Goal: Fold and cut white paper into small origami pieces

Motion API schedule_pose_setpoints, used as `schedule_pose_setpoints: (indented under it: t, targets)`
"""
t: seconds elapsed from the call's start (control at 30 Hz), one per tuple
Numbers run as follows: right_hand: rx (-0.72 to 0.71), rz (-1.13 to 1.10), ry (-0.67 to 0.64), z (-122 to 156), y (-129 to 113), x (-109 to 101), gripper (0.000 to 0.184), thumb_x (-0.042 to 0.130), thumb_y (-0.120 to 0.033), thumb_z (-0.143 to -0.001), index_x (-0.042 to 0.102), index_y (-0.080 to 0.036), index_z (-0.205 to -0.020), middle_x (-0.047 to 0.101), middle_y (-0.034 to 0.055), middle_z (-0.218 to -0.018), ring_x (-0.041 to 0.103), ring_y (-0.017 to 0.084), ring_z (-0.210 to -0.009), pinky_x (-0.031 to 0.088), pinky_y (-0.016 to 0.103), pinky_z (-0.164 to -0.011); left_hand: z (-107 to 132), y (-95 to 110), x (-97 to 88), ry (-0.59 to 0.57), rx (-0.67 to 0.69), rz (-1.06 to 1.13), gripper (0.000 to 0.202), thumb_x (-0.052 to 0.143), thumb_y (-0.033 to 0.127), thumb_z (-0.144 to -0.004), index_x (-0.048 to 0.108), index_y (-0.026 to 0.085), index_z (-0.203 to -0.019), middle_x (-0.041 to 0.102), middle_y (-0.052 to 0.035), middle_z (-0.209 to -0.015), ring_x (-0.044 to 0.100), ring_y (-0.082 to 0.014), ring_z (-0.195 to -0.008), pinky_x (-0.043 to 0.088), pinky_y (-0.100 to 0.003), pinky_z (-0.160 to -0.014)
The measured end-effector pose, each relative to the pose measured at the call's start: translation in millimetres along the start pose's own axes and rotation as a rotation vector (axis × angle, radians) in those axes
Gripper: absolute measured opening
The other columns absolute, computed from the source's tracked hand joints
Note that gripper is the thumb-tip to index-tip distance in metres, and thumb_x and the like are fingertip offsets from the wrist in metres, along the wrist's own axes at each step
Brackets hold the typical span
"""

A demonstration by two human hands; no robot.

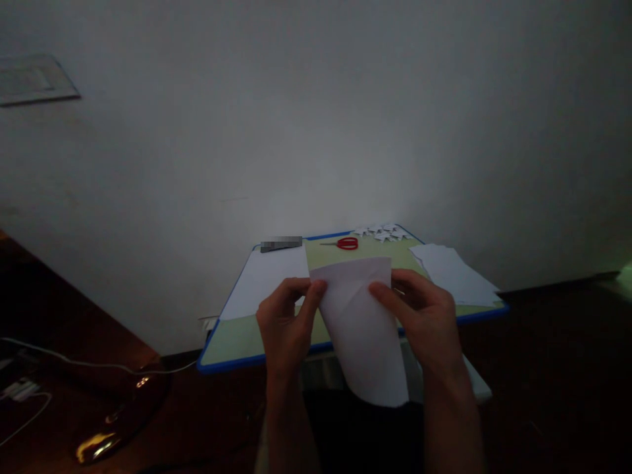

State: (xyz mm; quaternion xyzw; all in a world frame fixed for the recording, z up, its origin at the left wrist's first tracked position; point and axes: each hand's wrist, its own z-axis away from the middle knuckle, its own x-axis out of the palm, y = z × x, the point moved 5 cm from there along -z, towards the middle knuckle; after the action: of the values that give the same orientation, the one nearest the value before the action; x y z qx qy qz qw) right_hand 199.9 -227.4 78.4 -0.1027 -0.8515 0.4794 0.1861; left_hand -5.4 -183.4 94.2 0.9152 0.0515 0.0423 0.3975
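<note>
Between my hands a sheet of white paper hangs in a curve over the table's front edge, a faint crease near its upper part. My left hand pinches its upper left edge, thumb in front. At the upper right, my right hand grips the same sheet, its thumb on the face and its fingers partly hidden behind. Beyond the paper lie scissors with red handles, blades pointing left.
The pale green table has a blue rim and stands against a wall. White sheets lie on its left and right. Several white paper cutouts rest at the back right. A dark, partly pixelated object lies at the back left.
</note>
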Motion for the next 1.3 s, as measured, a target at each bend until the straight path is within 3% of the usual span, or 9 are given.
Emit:
schedule_pose_setpoints:
  t: [0.17,0.3,0.6,0.87,1.07,1.17,1.3]
  targets:
    - [0.015,0.007,0.094,0.5,-0.1,-5.5,0.022,0.091,-0.038,-0.075,0.081,-0.024,-0.089,0.083,0.0038,-0.091,0.074,0.020,-0.074,0.060,0.030,-0.061,-0.7,-2.3,5.5,-0.125,-0.073,0.158,0.012,0.083,0.034,-0.088,0.080,0.022,-0.090,0.081,-0.0025,-0.089,0.077,-0.0175,-0.083,0.062,-0.027,-0.074]
    - [0.003,-0.009,0.142,0.6,-0.2,-7.0,0.023,0.092,-0.036,-0.073,0.083,-0.025,-0.091,0.084,0.0035,-0.093,0.075,0.020,-0.075,0.061,0.031,-0.061,1.8,-4.4,5.0,-0.178,-0.104,0.134,0.013,0.083,0.032,-0.086,0.080,0.022,-0.078,0.078,-0.0006,-0.074,0.072,-0.0146,-0.070,0.058,-0.024,-0.066]
    - [-0.056,0.069,0.204,2.6,-7.5,0.3,0.020,0.085,-0.035,-0.082,0.086,-0.027,-0.100,0.085,0.0047,-0.101,0.080,0.022,-0.088,0.066,0.036,-0.079,1.1,-2.5,1.3,0.048,-0.078,0.038,0.013,0.085,0.028,-0.083,0.080,0.023,-0.073,0.076,0.0026,-0.068,0.068,-0.0104,-0.061,0.054,-0.019,-0.058]
    - [-0.195,0.161,0.157,2.0,-5.8,1.4,0.021,0.081,-0.028,-0.088,0.084,-0.031,-0.108,0.085,0.0022,-0.104,0.079,0.020,-0.090,0.064,0.036,-0.082,1.8,-1.4,-1.4,0.086,-0.071,-0.033,0.011,0.083,0.029,-0.085,0.080,0.022,-0.077,0.078,0.0021,-0.072,0.071,-0.0112,-0.065,0.056,-0.019,-0.062]
    - [-0.309,0.321,0.139,4.4,-11.2,10.9,0.023,0.073,-0.023,-0.095,0.082,-0.024,-0.116,0.084,0.0044,-0.102,0.077,0.018,-0.089,0.061,0.032,-0.081,1.6,-3.9,-5.3,0.110,-0.081,-0.101,0.015,0.080,0.033,-0.088,0.079,0.020,-0.079,0.079,0.0006,-0.074,0.073,-0.0130,-0.068,0.057,-0.020,-0.062]
    - [-0.379,0.383,0.161,6.0,-15.0,13.7,0.024,0.069,-0.020,-0.097,0.081,-0.022,-0.119,0.083,0.0044,-0.098,0.075,0.017,-0.087,0.059,0.029,-0.079,0.8,-5.7,-3.5,0.068,-0.109,-0.070,0.020,0.078,0.038,-0.091,0.079,0.020,-0.083,0.080,-0.0010,-0.078,0.074,-0.0141,-0.072,0.058,-0.021,-0.064]
    - [-0.415,0.395,0.233,6.8,-15.2,10.1,0.025,0.069,-0.018,-0.098,0.080,-0.023,-0.119,0.082,0.0036,-0.099,0.075,0.016,-0.089,0.059,0.028,-0.080,2.1,-10.7,6.8,-0.086,-0.182,0.060,0.020,0.084,0.038,-0.085,0.080,0.020,-0.094,0.083,-0.0044,-0.090,0.078,-0.0174,-0.081,0.062,-0.026,-0.073]
